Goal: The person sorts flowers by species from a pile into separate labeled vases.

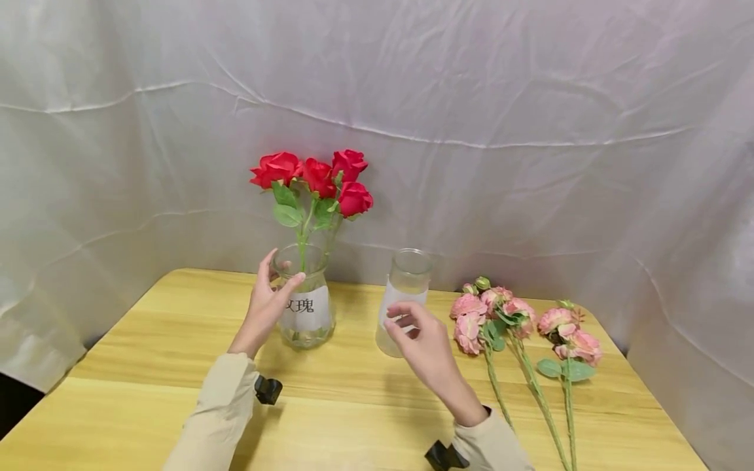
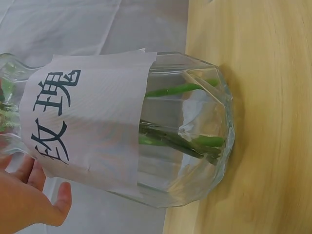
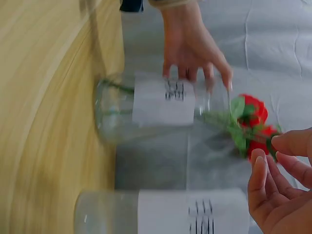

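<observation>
Several red roses (image 1: 318,176) stand in a clear glass vase (image 1: 306,337) with a white label bearing two dark characters. My left hand (image 1: 264,306) holds this vase at the neck, its thumb in front and its fingers around the far side. In the left wrist view, green stem ends (image 2: 204,141) show at the vase's bottom. A narrower glass vase (image 1: 411,263), also labelled, stands upright to the right. In front of it hovers my right hand (image 1: 425,340), fingers loosely bent and nothing between them; in the head view it overlaps that vase's label.
Several pink flowers (image 1: 469,332) on long green stems lie on the right of the wooden table (image 1: 330,412), stems pointing towards the front edge. A grey-white cloth (image 1: 471,98) hangs behind the table and along its sides.
</observation>
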A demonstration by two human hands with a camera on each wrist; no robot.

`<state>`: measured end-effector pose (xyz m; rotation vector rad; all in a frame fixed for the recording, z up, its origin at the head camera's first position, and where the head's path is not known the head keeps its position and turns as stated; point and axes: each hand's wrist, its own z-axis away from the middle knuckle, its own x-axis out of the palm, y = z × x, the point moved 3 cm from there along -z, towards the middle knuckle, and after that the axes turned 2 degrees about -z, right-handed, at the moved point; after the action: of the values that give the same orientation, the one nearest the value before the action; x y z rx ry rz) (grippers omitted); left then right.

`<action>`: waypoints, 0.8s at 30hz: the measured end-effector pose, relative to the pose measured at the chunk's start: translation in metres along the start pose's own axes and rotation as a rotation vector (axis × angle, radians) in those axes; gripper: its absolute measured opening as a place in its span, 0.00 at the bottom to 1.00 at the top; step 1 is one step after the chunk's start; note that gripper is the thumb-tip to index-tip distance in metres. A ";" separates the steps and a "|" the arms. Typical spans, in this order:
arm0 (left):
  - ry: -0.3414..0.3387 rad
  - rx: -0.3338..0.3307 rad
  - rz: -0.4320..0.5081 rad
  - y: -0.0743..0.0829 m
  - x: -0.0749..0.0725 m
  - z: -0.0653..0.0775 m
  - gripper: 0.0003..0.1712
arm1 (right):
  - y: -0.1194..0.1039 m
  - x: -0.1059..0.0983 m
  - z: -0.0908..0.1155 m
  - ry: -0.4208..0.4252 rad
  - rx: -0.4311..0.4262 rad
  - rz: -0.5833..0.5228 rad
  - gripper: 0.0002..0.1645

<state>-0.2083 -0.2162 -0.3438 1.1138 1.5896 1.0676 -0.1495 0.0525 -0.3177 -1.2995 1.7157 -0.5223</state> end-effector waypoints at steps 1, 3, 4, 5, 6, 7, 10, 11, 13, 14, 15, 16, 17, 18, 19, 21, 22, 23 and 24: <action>0.007 0.003 -0.004 0.000 -0.002 0.000 0.47 | 0.004 -0.005 0.001 0.002 0.024 0.002 0.09; 0.022 0.009 -0.011 -0.001 -0.006 -0.001 0.47 | 0.011 -0.016 0.003 0.003 0.070 -0.005 0.08; 0.030 0.012 -0.014 -0.001 -0.008 -0.001 0.47 | 0.015 -0.021 0.004 0.005 0.093 -0.014 0.08; 0.036 0.013 -0.015 -0.001 -0.009 -0.001 0.47 | 0.018 -0.026 0.004 0.009 0.113 -0.027 0.08; 0.041 0.014 -0.019 -0.001 -0.011 -0.001 0.47 | 0.022 -0.031 0.005 0.013 0.134 -0.036 0.08; 0.045 0.014 -0.021 -0.001 -0.012 0.000 0.48 | 0.025 -0.037 0.005 0.018 0.156 -0.047 0.08; 0.064 0.012 -0.023 -0.001 -0.016 0.000 0.48 | 0.039 -0.053 0.006 0.025 0.214 -0.073 0.08; 0.072 0.011 -0.020 -0.001 -0.018 0.000 0.48 | 0.045 -0.059 0.007 0.026 0.234 -0.074 0.09; 0.089 0.012 -0.010 -0.002 -0.020 0.001 0.48 | 0.056 -0.071 0.008 0.029 0.277 -0.068 0.10; 0.097 0.011 -0.004 -0.002 -0.021 0.001 0.48 | 0.062 -0.076 0.009 0.030 0.297 -0.063 0.10; 0.103 0.011 0.002 -0.002 -0.021 0.001 0.47 | 0.068 -0.082 0.011 0.031 0.314 -0.046 0.11; 0.106 0.012 0.006 -0.003 -0.021 0.002 0.47 | 0.073 -0.088 0.012 0.032 0.331 -0.025 0.12; 0.109 0.013 0.010 -0.003 -0.021 0.002 0.47 | 0.078 -0.094 0.014 0.030 0.348 -0.007 0.13; 0.111 0.014 0.010 -0.003 -0.022 0.002 0.48 | 0.082 -0.100 0.016 0.025 0.362 0.009 0.14; 0.110 0.010 0.011 -0.004 -0.022 0.002 0.47 | 0.086 -0.105 0.018 0.016 0.372 0.024 0.15; 0.109 0.004 0.010 -0.006 -0.022 0.002 0.47 | 0.093 -0.114 0.021 0.005 0.383 0.055 0.17; 0.107 0.001 0.007 -0.007 -0.022 0.003 0.47 | 0.096 -0.118 0.022 0.000 0.384 0.059 0.17; 0.105 0.000 0.006 -0.007 -0.022 0.003 0.47 | 0.098 -0.122 0.024 -0.007 0.388 0.061 0.18; 0.104 -0.001 0.002 -0.008 -0.022 0.004 0.46 | 0.100 -0.126 0.025 -0.011 0.389 0.064 0.18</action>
<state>-0.2017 -0.2386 -0.3484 1.0747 1.6697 1.1436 -0.1766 0.2080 -0.3568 -0.9644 1.5461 -0.7660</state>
